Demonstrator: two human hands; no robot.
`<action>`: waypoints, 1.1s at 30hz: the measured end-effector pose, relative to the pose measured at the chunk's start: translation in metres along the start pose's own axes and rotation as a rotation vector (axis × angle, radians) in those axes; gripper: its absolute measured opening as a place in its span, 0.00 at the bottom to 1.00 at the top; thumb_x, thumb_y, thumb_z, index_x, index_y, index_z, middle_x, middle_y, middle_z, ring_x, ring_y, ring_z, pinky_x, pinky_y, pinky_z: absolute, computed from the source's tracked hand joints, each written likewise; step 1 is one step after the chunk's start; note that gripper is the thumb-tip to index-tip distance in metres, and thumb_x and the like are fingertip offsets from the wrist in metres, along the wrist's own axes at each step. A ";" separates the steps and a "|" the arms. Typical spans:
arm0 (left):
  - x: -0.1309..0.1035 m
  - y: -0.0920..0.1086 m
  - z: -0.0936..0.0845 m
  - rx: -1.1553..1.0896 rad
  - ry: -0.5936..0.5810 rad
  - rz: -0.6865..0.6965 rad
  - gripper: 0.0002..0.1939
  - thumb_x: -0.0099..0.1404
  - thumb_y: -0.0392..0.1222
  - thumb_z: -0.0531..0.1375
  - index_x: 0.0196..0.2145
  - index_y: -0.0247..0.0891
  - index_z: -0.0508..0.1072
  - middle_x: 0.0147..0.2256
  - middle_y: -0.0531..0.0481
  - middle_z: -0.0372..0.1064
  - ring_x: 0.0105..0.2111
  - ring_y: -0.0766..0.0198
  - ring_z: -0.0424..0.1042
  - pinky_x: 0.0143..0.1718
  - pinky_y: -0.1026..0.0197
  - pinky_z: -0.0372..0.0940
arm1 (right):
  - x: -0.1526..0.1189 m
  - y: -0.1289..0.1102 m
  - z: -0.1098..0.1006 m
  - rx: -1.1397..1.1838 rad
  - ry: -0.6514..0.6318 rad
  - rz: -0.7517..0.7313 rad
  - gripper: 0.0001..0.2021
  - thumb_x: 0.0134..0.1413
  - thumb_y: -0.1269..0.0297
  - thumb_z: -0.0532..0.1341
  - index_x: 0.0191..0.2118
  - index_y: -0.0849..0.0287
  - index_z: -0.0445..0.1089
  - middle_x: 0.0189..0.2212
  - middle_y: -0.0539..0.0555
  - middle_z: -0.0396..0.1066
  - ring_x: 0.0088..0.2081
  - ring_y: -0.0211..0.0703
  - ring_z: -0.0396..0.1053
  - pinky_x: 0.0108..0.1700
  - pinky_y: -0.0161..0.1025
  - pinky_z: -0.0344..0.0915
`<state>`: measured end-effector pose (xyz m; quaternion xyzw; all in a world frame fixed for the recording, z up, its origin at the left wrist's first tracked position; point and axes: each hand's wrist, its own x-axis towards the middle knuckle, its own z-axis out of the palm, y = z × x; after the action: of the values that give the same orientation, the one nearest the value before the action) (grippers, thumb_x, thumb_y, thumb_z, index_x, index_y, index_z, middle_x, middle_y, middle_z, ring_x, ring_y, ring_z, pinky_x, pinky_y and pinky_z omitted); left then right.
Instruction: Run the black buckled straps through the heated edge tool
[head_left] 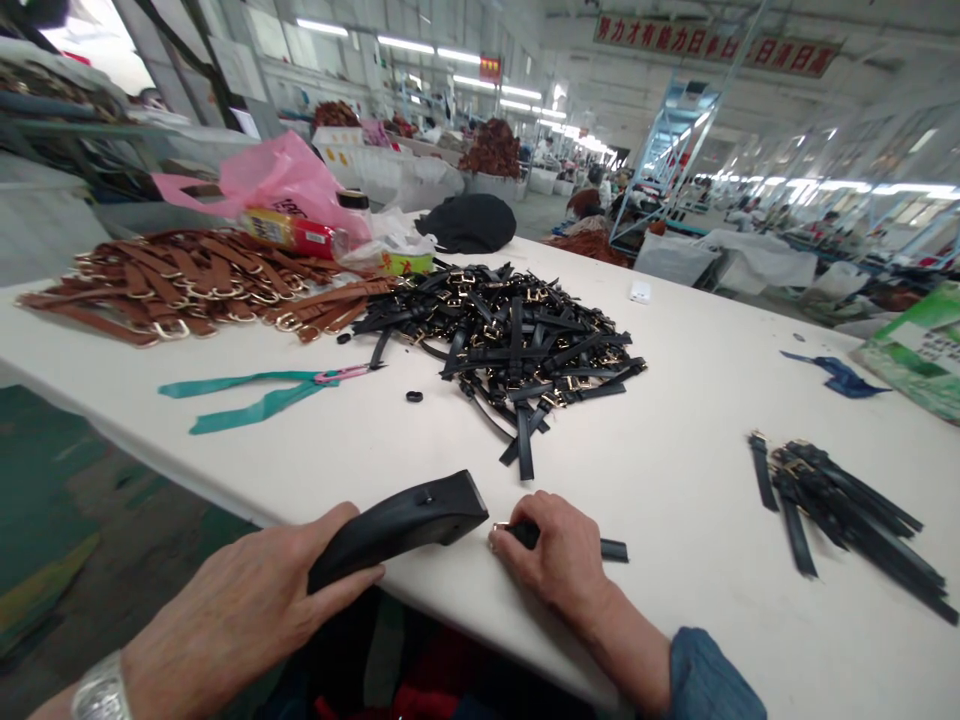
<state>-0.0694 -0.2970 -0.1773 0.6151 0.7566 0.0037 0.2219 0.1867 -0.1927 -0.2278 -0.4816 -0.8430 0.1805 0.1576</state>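
My left hand (322, 575) is closed round a thick, curved black hand-held piece (409, 520). It has a small knob on its side and a blunt, squared end pointing right; its exact kind is unclear. Close by, my right hand (559, 555) grips a short black buckle strap (615, 550) at the table's front edge. The strap's metal buckle shows by the thumb, and its tail sticks out on the other side of the hand. Beyond both hands lies a large heap of black buckle straps (517, 340) with gold-coloured hardware.
A smaller bunch of black straps (832, 490) lies at right. Brown buckle straps (187, 280) are piled at left, before a pink plastic bag (262, 180). Teal-handled snips (277, 390) and a small black loop (414, 397) lie on the white table (675, 420).
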 end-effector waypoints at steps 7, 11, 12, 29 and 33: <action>0.002 0.006 0.002 0.015 0.024 0.033 0.16 0.64 0.59 0.51 0.39 0.46 0.66 0.31 0.50 0.74 0.34 0.48 0.74 0.35 0.52 0.62 | -0.010 0.012 0.002 0.201 0.048 -0.131 0.09 0.51 0.63 0.63 0.40 0.55 0.72 0.45 0.55 0.67 0.48 0.48 0.65 0.49 0.42 0.64; 0.007 0.022 0.001 0.051 -0.008 0.105 0.15 0.65 0.57 0.50 0.39 0.46 0.67 0.34 0.48 0.74 0.35 0.49 0.74 0.35 0.52 0.62 | -0.021 0.035 0.003 0.323 0.049 -0.205 0.19 0.48 0.73 0.60 0.49 0.56 0.69 0.51 0.58 0.62 0.53 0.49 0.62 0.55 0.45 0.62; 0.008 0.026 0.001 0.065 -0.014 0.124 0.15 0.65 0.57 0.51 0.40 0.45 0.67 0.33 0.48 0.75 0.35 0.50 0.75 0.35 0.53 0.62 | -0.022 0.040 0.003 0.329 0.058 -0.206 0.19 0.48 0.73 0.60 0.48 0.56 0.69 0.51 0.58 0.62 0.52 0.49 0.63 0.55 0.45 0.63; 0.017 0.057 -0.013 0.223 -0.067 0.202 0.10 0.66 0.49 0.51 0.39 0.43 0.67 0.33 0.47 0.76 0.35 0.46 0.76 0.33 0.49 0.66 | -0.024 0.036 -0.010 0.155 0.062 -0.125 0.05 0.50 0.66 0.63 0.35 0.56 0.73 0.31 0.53 0.67 0.34 0.42 0.66 0.38 0.39 0.64; 0.018 0.056 -0.013 0.235 -0.060 0.200 0.11 0.66 0.49 0.52 0.41 0.43 0.67 0.33 0.47 0.76 0.34 0.46 0.76 0.34 0.48 0.67 | -0.024 0.036 -0.009 0.194 0.080 -0.165 0.05 0.47 0.70 0.61 0.32 0.58 0.73 0.30 0.52 0.66 0.31 0.40 0.66 0.35 0.37 0.63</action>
<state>-0.0240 -0.2635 -0.1559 0.7088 0.6798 -0.0812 0.1696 0.2292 -0.1949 -0.2384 -0.3997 -0.8515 0.2281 0.2512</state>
